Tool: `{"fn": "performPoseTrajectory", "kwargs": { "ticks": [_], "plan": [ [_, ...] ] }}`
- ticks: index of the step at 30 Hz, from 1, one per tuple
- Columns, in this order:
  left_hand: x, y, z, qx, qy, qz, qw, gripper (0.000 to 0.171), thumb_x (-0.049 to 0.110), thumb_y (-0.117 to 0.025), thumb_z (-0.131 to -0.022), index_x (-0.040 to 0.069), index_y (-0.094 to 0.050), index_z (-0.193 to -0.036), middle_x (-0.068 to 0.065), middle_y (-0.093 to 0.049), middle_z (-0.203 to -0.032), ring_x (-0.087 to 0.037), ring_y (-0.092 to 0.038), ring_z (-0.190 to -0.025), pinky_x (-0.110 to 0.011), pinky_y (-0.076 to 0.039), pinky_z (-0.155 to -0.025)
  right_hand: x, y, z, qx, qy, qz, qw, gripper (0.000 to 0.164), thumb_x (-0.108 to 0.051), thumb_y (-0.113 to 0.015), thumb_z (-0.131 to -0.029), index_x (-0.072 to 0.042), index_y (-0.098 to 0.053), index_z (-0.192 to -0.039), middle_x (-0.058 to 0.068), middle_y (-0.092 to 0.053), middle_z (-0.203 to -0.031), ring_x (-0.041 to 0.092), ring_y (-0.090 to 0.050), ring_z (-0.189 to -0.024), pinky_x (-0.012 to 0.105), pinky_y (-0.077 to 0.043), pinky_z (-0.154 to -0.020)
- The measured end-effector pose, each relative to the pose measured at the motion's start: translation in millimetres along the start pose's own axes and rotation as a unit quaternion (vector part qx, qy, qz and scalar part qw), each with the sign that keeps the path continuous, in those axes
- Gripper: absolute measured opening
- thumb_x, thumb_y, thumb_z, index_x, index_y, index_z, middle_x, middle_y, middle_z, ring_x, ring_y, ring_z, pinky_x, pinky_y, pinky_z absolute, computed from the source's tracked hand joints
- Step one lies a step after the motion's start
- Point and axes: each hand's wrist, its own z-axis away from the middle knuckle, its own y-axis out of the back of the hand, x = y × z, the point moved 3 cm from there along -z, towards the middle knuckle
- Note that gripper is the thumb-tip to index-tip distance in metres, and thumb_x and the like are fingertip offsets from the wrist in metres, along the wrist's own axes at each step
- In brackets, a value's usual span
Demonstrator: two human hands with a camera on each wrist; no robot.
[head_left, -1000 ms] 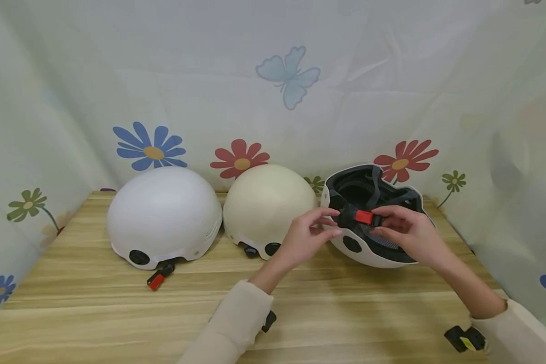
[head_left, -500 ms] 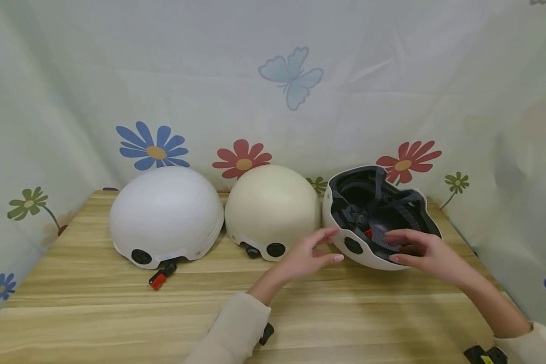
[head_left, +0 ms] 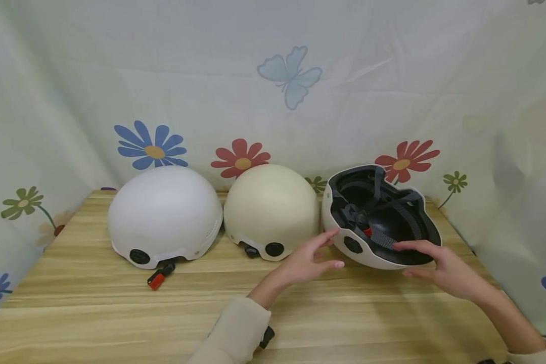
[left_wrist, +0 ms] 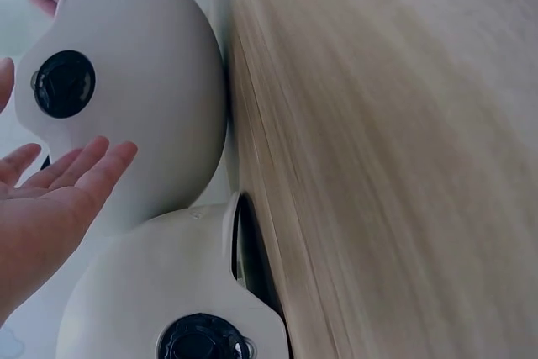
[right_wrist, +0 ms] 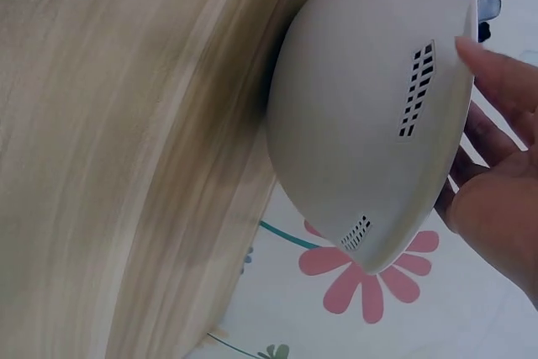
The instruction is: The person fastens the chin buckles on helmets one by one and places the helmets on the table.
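An upturned off-white helmet (head_left: 373, 259) rests on its shell at the right, its black padded inside and straps facing up. A red-and-black strap buckle (head_left: 368, 232) lies inside it. My left hand (head_left: 306, 260) is by its left side, fingers extended and holding nothing; the left wrist view shows the palm beside the shell with the round black vent (left_wrist: 65, 84). At the near right rim, my right hand (head_left: 455, 270) has its fingers over the helmet's opening and its thumb outside, spread apart. The right wrist view shows that thumb right at the rim.
A cream helmet (head_left: 270, 207) stands dome up in the middle, close against the upturned one. Left of it is a white helmet (head_left: 164, 215), also dome up, with its red-and-black buckle (head_left: 159, 277) on the wooden table (head_left: 118, 323). A flowered curtain (head_left: 200, 91) hangs behind.
Both hands held the strap buckle above the upturned helmet a second ago. They let it go, and it dropped inside. The right hand then moved right and toward me, to the near rim.
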Motion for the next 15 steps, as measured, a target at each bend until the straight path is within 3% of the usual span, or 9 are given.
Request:
{"fn": "performPoseTrajectory", "kwargs": {
  "ticks": [6,15],
  "plan": [
    [0.3,-1.0,1.3,-0.010,-0.010,-0.006,0.9999,0.069,0.022,-0.066,-0.085,0.019,-0.030,-0.143,0.000,-0.034,-0.143,-0.025,-0.038,-0.126,-0.035,-0.038,-0.097,2,-5,-1,0.013,0.023,-0.007,1.000,0.044,-0.005,-0.076,-0.070,-0.010,-0.063,-0.112,-0.004,-0.062,-0.107,-0.005,-0.048,-0.102,0.006,-0.035,-0.083],
    [2.3,-1.7,0.6,-0.020,-0.007,-0.003,0.9998,0.071,0.024,-0.066,-0.085,0.023,-0.028,-0.144,0.000,-0.032,-0.144,-0.021,-0.037,-0.127,-0.035,-0.037,-0.098,-14,-5,-17,0.008,0.054,-0.003,0.998,0.047,0.004,-0.074,-0.070,-0.009,-0.063,-0.114,0.003,-0.064,-0.108,0.003,-0.053,-0.100,0.012,-0.041,-0.083]
  ]
}}
